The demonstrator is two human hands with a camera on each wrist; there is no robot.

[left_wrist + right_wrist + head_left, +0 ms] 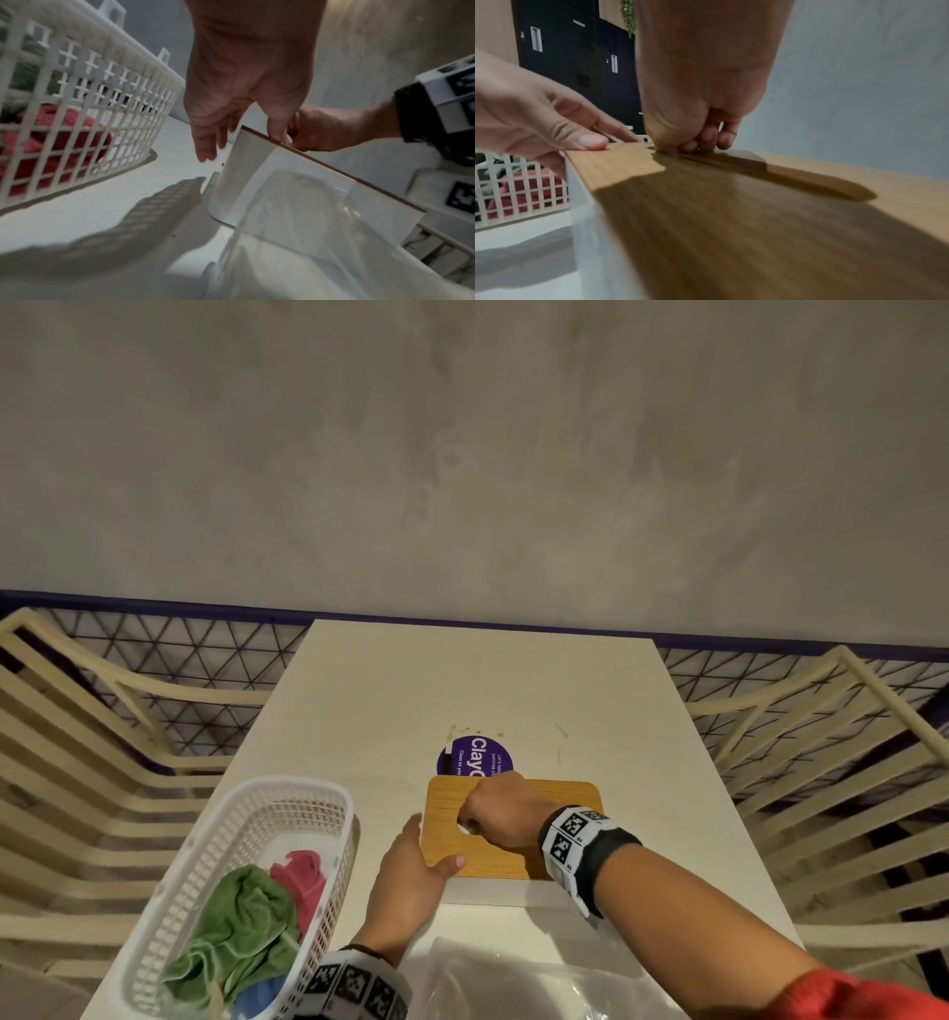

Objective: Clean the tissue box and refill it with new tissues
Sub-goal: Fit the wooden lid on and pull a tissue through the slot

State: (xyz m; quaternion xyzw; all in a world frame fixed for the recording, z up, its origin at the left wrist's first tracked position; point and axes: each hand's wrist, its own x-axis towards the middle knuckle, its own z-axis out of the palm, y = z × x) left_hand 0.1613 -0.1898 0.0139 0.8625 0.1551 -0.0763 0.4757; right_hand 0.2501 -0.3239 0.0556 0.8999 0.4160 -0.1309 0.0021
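Note:
A white tissue box (493,892) with a wooden lid (513,860) stands on the white table (369,711), near its front. My right hand (472,819) is on top of the lid, its fingers (706,138) curled down into the left end of the lid's slot (734,160) and hooked on its edge. A bit of white shows in the slot under the knuckles. My left hand (431,845) steadies the box's near left corner: its thumb (593,142) presses on the lid and its straight fingers (205,150) hang beside the white side wall (244,172).
A white plastic basket (308,783) with green (236,916), red (303,870) and blue cloths sits at the table's front left. Clear plastic wrapping (513,983) lies in front of the box. A purple round sticker (472,757) and small stains lie behind it. Slatted chairs (77,788) flank the table.

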